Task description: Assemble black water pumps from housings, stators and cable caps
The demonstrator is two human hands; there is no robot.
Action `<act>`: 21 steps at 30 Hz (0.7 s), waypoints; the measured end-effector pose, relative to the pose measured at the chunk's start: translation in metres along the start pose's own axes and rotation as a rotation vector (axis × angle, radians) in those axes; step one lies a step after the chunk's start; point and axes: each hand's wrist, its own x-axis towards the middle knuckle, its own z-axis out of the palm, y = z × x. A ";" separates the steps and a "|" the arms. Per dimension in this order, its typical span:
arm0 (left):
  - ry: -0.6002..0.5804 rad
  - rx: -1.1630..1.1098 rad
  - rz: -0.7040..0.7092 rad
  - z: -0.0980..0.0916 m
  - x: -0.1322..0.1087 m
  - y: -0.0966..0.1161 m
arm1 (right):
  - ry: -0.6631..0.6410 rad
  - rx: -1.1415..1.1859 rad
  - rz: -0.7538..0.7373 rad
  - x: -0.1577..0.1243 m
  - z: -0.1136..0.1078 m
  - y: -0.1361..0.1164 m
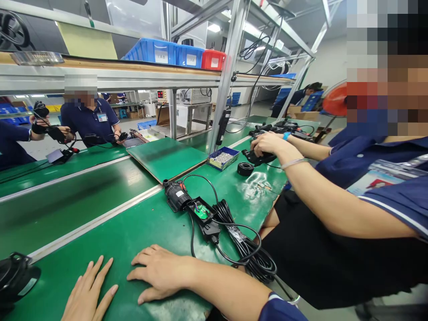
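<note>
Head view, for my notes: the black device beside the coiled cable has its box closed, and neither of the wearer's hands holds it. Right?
The box is open, not closed: the head view shows a green circuit board inside. Otherwise right.

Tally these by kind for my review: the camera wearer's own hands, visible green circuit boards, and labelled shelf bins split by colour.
Wearer's hands: 2 (left hand, right hand)
Green circuit board: 1
Blue bins: 2
Red bin: 1
Total: 6
</note>
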 end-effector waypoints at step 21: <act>-0.012 0.010 -0.004 0.000 -0.005 -0.001 | -0.011 -0.007 0.008 -0.001 0.002 -0.005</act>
